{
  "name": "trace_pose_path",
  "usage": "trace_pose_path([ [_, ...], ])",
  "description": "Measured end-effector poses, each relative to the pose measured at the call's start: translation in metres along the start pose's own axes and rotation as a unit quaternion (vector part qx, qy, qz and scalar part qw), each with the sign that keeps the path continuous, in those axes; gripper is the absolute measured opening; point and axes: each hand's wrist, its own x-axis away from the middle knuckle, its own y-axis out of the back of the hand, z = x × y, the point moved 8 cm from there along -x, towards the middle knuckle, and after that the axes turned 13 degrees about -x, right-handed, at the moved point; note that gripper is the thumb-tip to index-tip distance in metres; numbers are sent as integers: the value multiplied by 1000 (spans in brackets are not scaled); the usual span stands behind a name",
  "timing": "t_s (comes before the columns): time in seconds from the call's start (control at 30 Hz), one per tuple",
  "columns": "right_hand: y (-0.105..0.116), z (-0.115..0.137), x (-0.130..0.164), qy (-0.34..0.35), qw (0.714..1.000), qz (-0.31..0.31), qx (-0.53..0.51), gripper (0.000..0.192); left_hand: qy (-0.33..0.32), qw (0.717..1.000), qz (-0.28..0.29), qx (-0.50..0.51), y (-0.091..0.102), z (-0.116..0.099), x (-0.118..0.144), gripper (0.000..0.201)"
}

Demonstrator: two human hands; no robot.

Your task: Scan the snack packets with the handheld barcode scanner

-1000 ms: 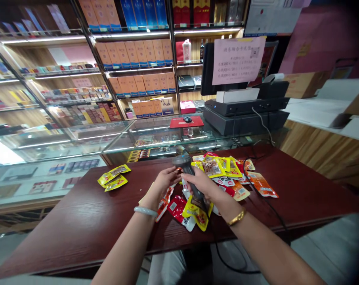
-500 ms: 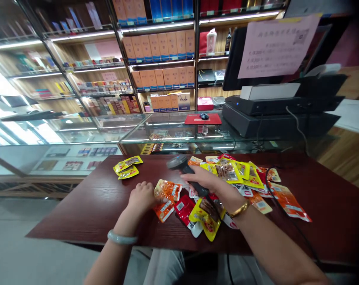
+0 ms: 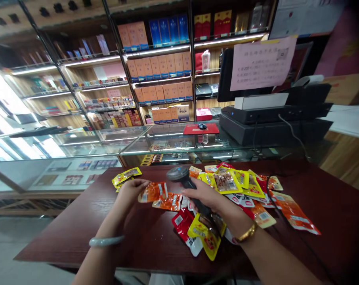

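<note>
My left hand [image 3: 131,193] pinches an orange snack packet [image 3: 152,192] by its edge, over the left-middle of the table. A second orange packet [image 3: 169,202] lies just right of it. In my right hand [image 3: 207,194] is a black handheld barcode scanner [image 3: 179,174], its head pointing left above the table. Beneath this hand lie a red-and-white packet [image 3: 184,225] and a yellow packet [image 3: 208,243]. Two yellow packets [image 3: 127,175] rest beyond my left hand, partly hidden by it. A pile of yellow packets [image 3: 227,180] and others lies past my right hand.
The dark wooden table [image 3: 63,225] meets a glass display counter [image 3: 167,144]. On the counter are a mouse [image 3: 202,126] on a red pad and a black register unit [image 3: 251,128] with a monitor. A black cable [image 3: 292,233] crosses the table's right side. Stocked shelves stand behind.
My left hand has moved left and away from me, taking one orange packet off the other. My right hand still holds the scanner in nearly the same place. The view has tilted up slightly.
</note>
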Motion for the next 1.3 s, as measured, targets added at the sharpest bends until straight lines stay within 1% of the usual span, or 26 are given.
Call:
trace_pose_path([
  [0.03, 0, 0, -1, 6, 1000, -3, 2, 46, 5, 999, -25, 45, 2, -3, -7, 32],
  [0.07, 1, 0, -2, 13, 1000, -10, 5, 49, 11, 994, -41, 97, -1, -8, -12, 32],
  [0.1, 2, -1, -3, 19, 1000, -18, 6, 51, 18, 987, -48, 153, -8, -14, -16, 31],
  [0.17, 4, -3, -6, 29, 999, -21, 15, 53, 33, 962, -29, 270, -34, -29, -19, 28],
  [0.23, 6, 0, -8, 57, 998, -27, 17, 52, 67, 934, 13, 352, -65, -41, -18, 23],
  [0.3, 11, 2, -9, 69, 997, -41, 20, 49, 110, 913, 52, 390, -92, -47, -15, 13],
  [0.33, 13, 3, -9, 70, 996, -50, 22, 48, 132, 905, 56, 401, -100, -46, -13, 8],
  [0.37, 15, 4, -8, 67, 996, -59, 25, 48, 153, 898, 48, 409, -105, -43, -13, 7],
  [0.43, 18, 4, -7, 61, 995, -75, 32, 48, 175, 892, 8, 416, -106, -33, -14, 14],
  [0.5, 18, 5, -5, 61, 994, -82, 46, 46, 173, 895, -28, 410, -102, -25, -15, 18],
  [0.57, 14, 6, -3, 68, 993, -81, 61, 42, 131, 920, -52, 366, -96, -24, -17, 23],
  [0.67, 9, 8, 1, 79, 989, -94, 84, 35, 35, 966, -99, 235, -84, -37, -14, 30],
  [0.7, 8, 8, 2, 82, 987, -102, 91, 34, 10, 975, -110, 194, -82, -42, -12, 31],
  [0.77, 8, 8, 2, 82, 984, -117, 101, 31, -14, 981, -119, 151, -80, -48, -9, 31],
  [0.9, 11, 3, -1, 74, 982, -127, 116, 33, -29, 983, -121, 133, -77, -52, -6, 28],
  [1.0, 13, 1, -3, 78, 983, -119, 118, 34, -43, 984, -130, 118, -75, -52, -7, 27],
  [1.07, 13, 0, -4, 77, 984, -113, 118, 34, -47, 984, -126, 117, -77, -51, -10, 27],
  [1.17, 14, 0, -3, 72, 985, -111, 111, 33, -52, 987, -83, 124, -88, -49, -14, 24],
  [1.23, 16, 1, -3, 72, 985, -113, 108, 33, -64, 988, -46, 131, -98, -51, -15, 21],
  [1.3, 17, 3, -2, 73, 985, -112, 110, 31, -77, 987, -21, 140, -106, -54, -15, 20],
])
